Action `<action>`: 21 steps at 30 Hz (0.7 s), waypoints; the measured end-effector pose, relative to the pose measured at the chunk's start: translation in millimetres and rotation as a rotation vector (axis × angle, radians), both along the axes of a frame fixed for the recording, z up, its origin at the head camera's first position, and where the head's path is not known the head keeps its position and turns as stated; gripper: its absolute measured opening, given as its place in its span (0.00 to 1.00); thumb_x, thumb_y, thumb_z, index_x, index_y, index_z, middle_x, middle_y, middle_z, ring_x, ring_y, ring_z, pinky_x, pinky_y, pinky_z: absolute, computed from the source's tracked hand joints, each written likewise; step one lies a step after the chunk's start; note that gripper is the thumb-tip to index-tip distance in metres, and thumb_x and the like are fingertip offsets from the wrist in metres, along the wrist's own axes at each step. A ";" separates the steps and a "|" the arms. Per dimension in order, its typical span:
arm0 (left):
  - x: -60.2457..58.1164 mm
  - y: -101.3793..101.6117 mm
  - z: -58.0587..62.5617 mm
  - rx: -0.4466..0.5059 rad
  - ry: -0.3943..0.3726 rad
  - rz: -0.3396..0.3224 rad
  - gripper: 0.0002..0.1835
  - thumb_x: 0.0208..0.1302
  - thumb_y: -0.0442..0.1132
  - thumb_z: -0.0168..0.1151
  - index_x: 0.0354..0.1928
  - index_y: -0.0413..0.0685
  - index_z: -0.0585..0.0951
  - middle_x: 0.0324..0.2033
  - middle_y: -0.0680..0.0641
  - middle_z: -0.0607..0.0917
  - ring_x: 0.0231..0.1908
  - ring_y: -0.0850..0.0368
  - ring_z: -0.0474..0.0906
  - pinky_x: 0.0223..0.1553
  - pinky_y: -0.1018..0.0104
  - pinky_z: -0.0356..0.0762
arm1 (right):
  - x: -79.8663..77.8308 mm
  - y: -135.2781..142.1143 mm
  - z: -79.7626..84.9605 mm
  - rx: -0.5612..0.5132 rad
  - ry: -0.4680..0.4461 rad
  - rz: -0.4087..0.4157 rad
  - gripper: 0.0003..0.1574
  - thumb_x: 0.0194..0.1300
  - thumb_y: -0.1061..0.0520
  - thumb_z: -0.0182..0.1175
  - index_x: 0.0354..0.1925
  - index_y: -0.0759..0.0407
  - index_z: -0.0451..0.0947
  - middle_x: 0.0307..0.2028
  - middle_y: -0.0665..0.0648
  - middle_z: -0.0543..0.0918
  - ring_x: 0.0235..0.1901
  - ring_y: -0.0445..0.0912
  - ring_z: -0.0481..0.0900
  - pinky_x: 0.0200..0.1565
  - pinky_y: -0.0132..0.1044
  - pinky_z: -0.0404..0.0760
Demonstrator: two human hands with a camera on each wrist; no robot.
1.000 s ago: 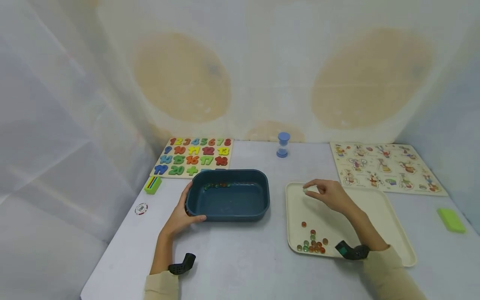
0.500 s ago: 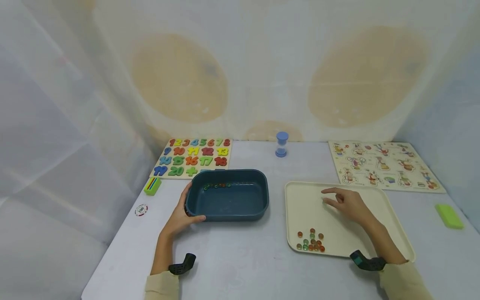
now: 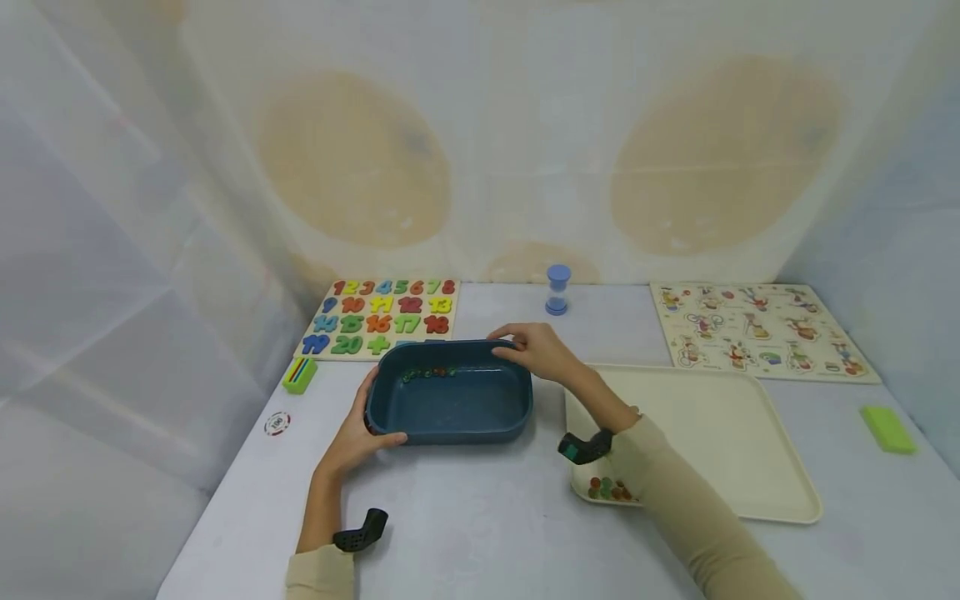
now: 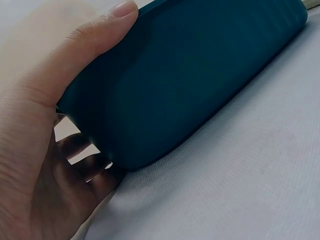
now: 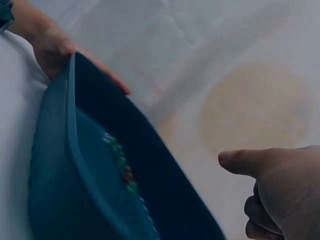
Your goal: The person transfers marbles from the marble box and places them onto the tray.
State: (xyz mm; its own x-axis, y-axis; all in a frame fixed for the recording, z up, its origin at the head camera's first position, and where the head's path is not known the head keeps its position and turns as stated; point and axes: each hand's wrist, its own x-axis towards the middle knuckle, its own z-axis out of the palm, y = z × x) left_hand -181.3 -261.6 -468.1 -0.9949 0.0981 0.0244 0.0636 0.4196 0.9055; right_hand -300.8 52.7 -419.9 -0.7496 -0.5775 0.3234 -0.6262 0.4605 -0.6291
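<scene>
Left of the middle of the surface, a deep blue-green basin with smooth walls and rounded corners stands just beside a shallow cream tray, also round-cornered. The left hand grips the basin's left end, thumb along the front rim and fingers round the outside. At its back right corner is the right hand, thumb outstretched; whether its fingertips pinch anything I cannot tell. White cloth with a fine weave covers the surface, and pale, creased sheeting with round tan patches rises behind it. Along the back edge stand a number board at the left corner, a blue-capped hourglass about midway, and a picture board toward the right corner. A striped green block and a round chip lie by the left edge, a plain green block by the right. Inside the basin, green and reddish glassy beads line the back wall; more beads cluster at the tray's near left corner, partly hidden by the right sleeve.
</scene>
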 end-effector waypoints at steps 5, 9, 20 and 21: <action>1.3 0.5 1.8 -0.002 0.004 -0.001 0.56 0.44 0.34 0.70 0.69 0.61 0.42 0.68 0.44 0.45 0.65 0.40 0.44 0.57 0.34 0.49 | -15.8 -51.9 -9.5 0.107 -0.053 0.060 0.17 0.58 0.53 0.60 0.46 0.56 0.79 0.09 0.47 0.58 0.11 0.40 0.54 0.19 0.29 0.56; 1.2 0.9 1.8 0.001 0.004 -0.007 0.56 0.44 0.35 0.70 0.69 0.61 0.42 0.68 0.45 0.45 0.65 0.41 0.45 0.57 0.34 0.49 | -23.6 -71.9 -25.2 0.201 -0.104 0.070 0.18 0.57 0.54 0.61 0.47 0.55 0.79 0.09 0.47 0.60 0.12 0.40 0.53 0.18 0.29 0.54; -0.1 -0.8 1.4 -0.011 -0.001 -0.005 0.56 0.44 0.36 0.70 0.69 0.62 0.42 0.68 0.46 0.46 0.65 0.42 0.46 0.58 0.35 0.50 | -28.8 -88.0 -40.1 0.387 -0.125 0.037 0.14 0.57 0.52 0.61 0.43 0.50 0.81 0.42 0.50 0.82 0.24 0.39 0.74 0.27 0.30 0.69; 0.0 -0.6 1.0 -0.012 -0.002 -0.001 0.56 0.44 0.37 0.70 0.69 0.62 0.42 0.68 0.46 0.46 0.65 0.41 0.46 0.58 0.35 0.49 | -28.5 -88.1 -41.0 0.395 -0.126 0.036 0.14 0.56 0.52 0.61 0.43 0.50 0.81 0.43 0.49 0.82 0.26 0.39 0.75 0.28 0.30 0.70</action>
State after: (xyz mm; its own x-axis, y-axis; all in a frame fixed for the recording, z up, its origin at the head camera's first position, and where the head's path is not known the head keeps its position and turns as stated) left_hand -181.3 -262.1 -467.1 -0.9948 0.0993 0.0213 0.0623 0.4307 0.9004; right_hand -329.2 -35.3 -460.9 -0.7463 -0.6653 -0.0212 -0.5756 0.6611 -0.4813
